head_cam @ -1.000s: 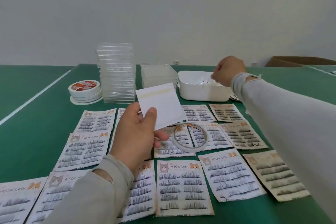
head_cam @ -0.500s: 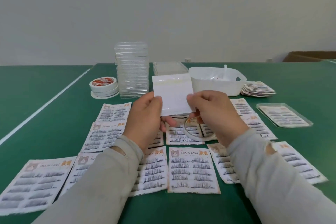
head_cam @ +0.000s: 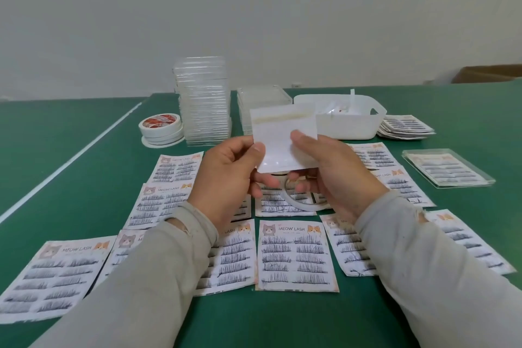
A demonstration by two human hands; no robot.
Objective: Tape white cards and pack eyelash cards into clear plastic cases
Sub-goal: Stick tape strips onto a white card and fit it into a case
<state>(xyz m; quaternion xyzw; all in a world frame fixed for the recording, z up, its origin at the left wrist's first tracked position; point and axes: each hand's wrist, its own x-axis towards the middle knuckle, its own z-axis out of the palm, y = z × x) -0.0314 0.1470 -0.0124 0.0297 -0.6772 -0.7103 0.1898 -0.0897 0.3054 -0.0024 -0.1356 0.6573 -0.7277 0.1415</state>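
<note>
Item in hand: one white card [head_cam: 282,138], raised above the table [head_cam: 70,150], facing you, a strip of tape showing across its top edge. Your left hand [head_cam: 226,178] pinches its left edge between thumb and fingers; your right hand [head_cam: 327,175] pinches the right edge the same way. Step, by my reading: taping, the card stripped and ready to be joined. On hand below: eyelash cards [head_cam: 296,254] laid in rows, a loose tape ring [head_cam: 299,198] lying on them under your hands, clear plastic cases [head_cam: 202,99] stacked behind, spare tape rolls [head_cam: 161,128] to their left, a white bin [head_cam: 347,121]. Next move likely calls for squaring the sticky side to one eyelash card before pressing.
</note>
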